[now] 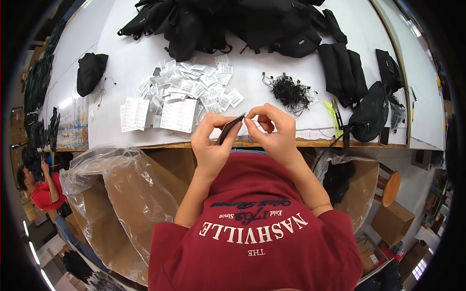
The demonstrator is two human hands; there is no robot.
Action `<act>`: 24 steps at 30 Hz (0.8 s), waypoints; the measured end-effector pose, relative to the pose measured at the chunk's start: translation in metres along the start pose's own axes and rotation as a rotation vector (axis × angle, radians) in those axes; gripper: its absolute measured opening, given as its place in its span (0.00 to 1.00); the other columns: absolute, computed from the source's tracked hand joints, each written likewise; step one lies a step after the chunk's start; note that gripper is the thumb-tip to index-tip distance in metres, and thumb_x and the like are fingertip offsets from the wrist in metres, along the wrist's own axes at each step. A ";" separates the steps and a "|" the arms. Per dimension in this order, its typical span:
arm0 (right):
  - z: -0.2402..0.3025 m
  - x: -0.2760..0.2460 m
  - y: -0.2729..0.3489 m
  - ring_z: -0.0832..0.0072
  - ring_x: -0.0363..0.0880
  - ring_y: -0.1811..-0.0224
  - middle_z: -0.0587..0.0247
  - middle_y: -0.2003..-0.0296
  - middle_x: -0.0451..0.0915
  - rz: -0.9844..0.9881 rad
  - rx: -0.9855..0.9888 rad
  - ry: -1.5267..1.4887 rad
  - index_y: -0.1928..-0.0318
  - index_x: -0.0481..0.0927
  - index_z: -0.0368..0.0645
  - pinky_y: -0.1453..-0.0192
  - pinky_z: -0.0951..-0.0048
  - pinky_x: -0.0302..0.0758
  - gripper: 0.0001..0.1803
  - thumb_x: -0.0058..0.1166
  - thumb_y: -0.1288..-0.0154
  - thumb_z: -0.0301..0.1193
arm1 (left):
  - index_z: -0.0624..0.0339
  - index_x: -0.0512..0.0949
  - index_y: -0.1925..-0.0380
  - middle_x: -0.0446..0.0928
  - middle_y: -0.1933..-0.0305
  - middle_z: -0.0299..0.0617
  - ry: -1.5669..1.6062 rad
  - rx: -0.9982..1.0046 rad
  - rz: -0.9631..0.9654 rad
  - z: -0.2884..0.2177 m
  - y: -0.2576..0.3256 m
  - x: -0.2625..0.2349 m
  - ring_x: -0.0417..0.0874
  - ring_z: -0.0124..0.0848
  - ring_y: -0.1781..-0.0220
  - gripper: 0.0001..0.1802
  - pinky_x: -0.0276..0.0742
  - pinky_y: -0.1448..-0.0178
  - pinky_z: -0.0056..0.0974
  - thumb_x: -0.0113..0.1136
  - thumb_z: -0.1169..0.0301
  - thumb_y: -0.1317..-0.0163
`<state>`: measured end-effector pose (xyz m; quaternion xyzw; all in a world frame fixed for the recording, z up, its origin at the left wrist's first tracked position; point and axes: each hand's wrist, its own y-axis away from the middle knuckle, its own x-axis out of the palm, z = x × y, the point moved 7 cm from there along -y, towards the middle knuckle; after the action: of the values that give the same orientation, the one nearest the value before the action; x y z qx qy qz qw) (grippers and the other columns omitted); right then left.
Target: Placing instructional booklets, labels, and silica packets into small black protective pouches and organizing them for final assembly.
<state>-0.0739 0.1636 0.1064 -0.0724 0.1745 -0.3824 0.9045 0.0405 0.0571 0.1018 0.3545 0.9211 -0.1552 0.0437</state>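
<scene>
Black tag, small and flat, pinched between both hands just over the near edge of the tabletop. Left hand closed on its lower end, thumb and fingers pressed to either face. Right hand closed at its upper tip, thumb and forefinger pressed together there on something too small to make out. Hands nearly touching, forearms rising from a red shirt.

Just beyond the hands, on the tabletop: a heap of small white packets with printed white sheets at its near side. To the right of the heap, a tangle of black cords. Farther right, flat black pouches lying side by side, a rounded black bag, and a yellow-green tool near the edge. Along the far side, a pile of black bags. At far left, one lone black bag.

Below the edge, on the left, a cardboard box lined with clear plastic; on the right, a second lined box with dark items inside, and a wooden stool beside it. At lower left, another person in red, well apart.
</scene>
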 end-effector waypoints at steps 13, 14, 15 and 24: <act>-0.002 -0.002 0.002 0.87 0.66 0.80 0.71 0.79 0.75 0.232 0.136 -0.195 0.67 0.79 0.37 0.75 0.82 0.63 0.04 0.61 0.44 0.20 | 0.66 0.79 0.66 0.77 0.68 0.37 0.548 -0.174 0.340 0.011 -0.006 0.004 0.75 0.22 0.69 0.05 0.71 0.63 0.27 0.58 0.75 0.36; -0.003 0.001 0.004 0.87 0.66 0.80 0.70 0.79 0.75 0.273 0.155 -0.169 0.67 0.79 0.37 0.74 0.82 0.63 0.04 0.61 0.44 0.20 | 0.65 0.78 0.63 0.76 0.68 0.36 0.460 -0.253 0.405 0.022 0.000 0.008 0.74 0.20 0.68 0.07 0.69 0.63 0.26 0.56 0.72 0.34; -0.007 0.004 0.005 0.87 0.67 0.79 0.70 0.78 0.76 0.312 0.173 -0.141 0.67 0.79 0.36 0.74 0.82 0.64 0.05 0.61 0.44 0.20 | 0.64 0.76 0.61 0.75 0.67 0.34 0.370 -0.331 0.468 0.034 0.004 0.012 0.73 0.19 0.68 0.08 0.68 0.63 0.25 0.53 0.70 0.32; -0.033 0.018 0.013 0.89 0.70 0.74 0.73 0.74 0.73 0.448 0.422 -0.417 0.63 0.73 0.38 0.71 0.85 0.67 0.07 0.54 0.32 0.29 | 0.63 0.72 0.64 0.73 0.69 0.34 0.431 -0.308 0.369 0.031 -0.014 0.017 0.72 0.18 0.73 0.05 0.68 0.69 0.24 0.53 0.72 0.32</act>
<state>-0.0657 0.1603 0.0676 0.0792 -0.0847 -0.1796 0.9769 0.0176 0.0479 0.0727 0.5295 0.8419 0.0750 -0.0718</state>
